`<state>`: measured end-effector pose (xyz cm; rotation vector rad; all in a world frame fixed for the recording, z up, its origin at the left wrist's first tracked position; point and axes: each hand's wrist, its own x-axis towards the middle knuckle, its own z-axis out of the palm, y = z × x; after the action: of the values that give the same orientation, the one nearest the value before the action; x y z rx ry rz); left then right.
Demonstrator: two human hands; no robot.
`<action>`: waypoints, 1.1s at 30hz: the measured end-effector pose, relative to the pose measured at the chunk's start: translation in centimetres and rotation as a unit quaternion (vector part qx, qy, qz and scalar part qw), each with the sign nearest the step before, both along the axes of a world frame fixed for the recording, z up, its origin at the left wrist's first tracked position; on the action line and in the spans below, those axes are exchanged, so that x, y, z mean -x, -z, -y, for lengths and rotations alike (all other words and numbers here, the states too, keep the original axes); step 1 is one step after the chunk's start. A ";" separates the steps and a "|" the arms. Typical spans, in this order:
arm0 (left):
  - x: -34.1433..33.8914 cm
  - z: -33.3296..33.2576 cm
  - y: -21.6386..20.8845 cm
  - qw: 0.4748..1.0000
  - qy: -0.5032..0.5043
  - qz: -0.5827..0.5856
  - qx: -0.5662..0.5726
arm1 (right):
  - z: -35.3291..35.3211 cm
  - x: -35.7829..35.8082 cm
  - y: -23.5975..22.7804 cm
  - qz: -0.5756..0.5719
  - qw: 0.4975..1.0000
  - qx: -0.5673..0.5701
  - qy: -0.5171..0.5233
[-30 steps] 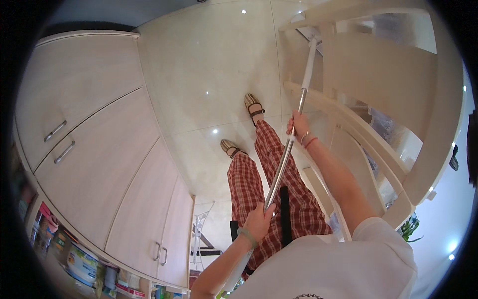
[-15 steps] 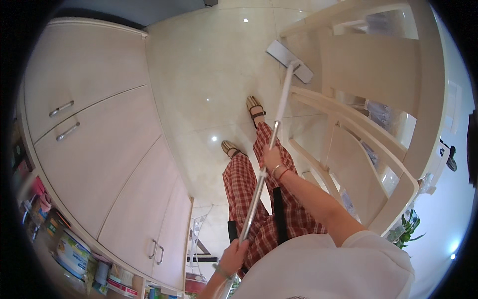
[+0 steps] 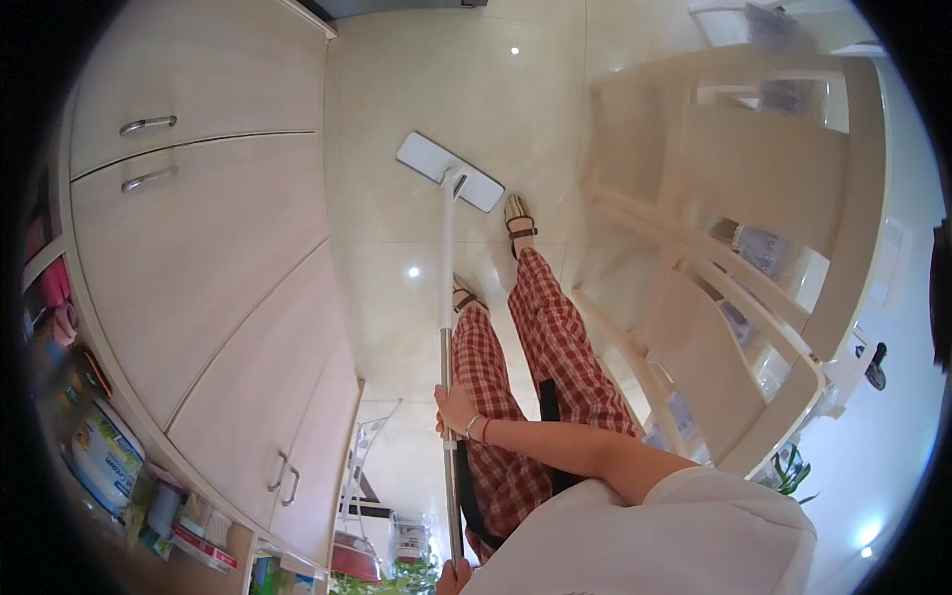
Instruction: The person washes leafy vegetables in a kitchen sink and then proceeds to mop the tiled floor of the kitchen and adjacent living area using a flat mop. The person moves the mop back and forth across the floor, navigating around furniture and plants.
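Observation:
A flat mop [image 3: 446,268] with a white and metal pole stands between my body and the floor. Its rectangular white head [image 3: 451,171] lies on the tiles, slanted, just ahead of my feet. Partway down the pole, my right hand [image 3: 455,411] is wrapped round it. My left hand [image 3: 453,575] is closed on the upper end of the pole at the lower edge of the view, where it is partly cut off.
Pale cabinets [image 3: 213,268] with metal handles line the left side. At the right stand cream wooden chairs [image 3: 694,337] beside a table [image 3: 863,198]. Packages and bottles fill a shelf [image 3: 139,426] at the lower left. Glossy beige tiles [image 3: 397,89] cover the floor.
The mop head has swung left and nearer, away from the chairs to the floor before my feet. My right hand has moved left and down with the pole; my left hand has moved lower.

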<state>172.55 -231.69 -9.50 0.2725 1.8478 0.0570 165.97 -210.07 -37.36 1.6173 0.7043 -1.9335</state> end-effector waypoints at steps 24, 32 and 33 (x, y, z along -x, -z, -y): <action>15.3 -37.2 16.7 0.943 -0.221 0.249 -0.012 | -41.9 4.1 10.6 -0.019 0.966 -0.217 0.140; 17.2 -40.8 15.6 0.977 -0.137 0.149 -0.059 | -44.0 6.2 11.9 -0.071 0.936 -0.129 0.320; 17.7 -40.7 15.0 0.980 -0.131 0.144 -0.044 | -43.3 6.4 11.5 -0.071 0.932 -0.119 0.336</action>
<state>154.88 -191.00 -24.45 0.0739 1.5844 0.3441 159.53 -166.78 -48.90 2.0761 0.4820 -2.5416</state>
